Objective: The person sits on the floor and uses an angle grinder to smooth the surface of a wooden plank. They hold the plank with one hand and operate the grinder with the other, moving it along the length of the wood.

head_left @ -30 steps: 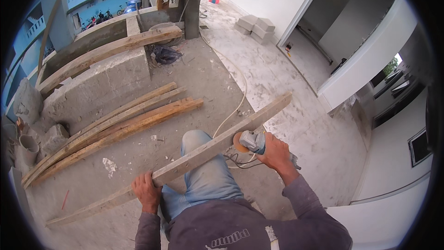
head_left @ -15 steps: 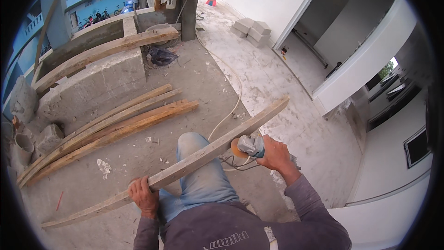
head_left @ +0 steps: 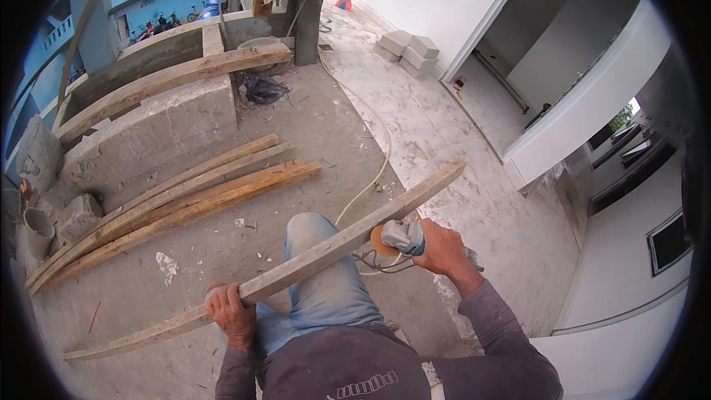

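Note:
A long wooden beam (head_left: 311,261) runs slantwise across my raised knee, from the lower left to the upper right. My left hand (head_left: 231,314) is closed around it left of the knee, fingers over its top. In my right hand (head_left: 442,252) is an angle grinder (head_left: 404,237), gripped by its body. The grinder's orange-brown disc (head_left: 382,240) is against or very close to the beam's near side, right of the knee; I cannot tell whether they touch. Below the tool, its dark cable (head_left: 381,263) loops near the floor.
Several wooden beams (head_left: 222,196) lie on the rough floor at left, beside a concrete block (head_left: 79,215). A pale cable (head_left: 386,141) crosses the floor. Grey blocks (head_left: 419,55) are stacked by the white wall, near a doorway (head_left: 533,44). A black plastic bag (head_left: 263,89) lies ahead.
The view has shifted very slightly. Both hands, the beam and the grinder keep nearly the same places.

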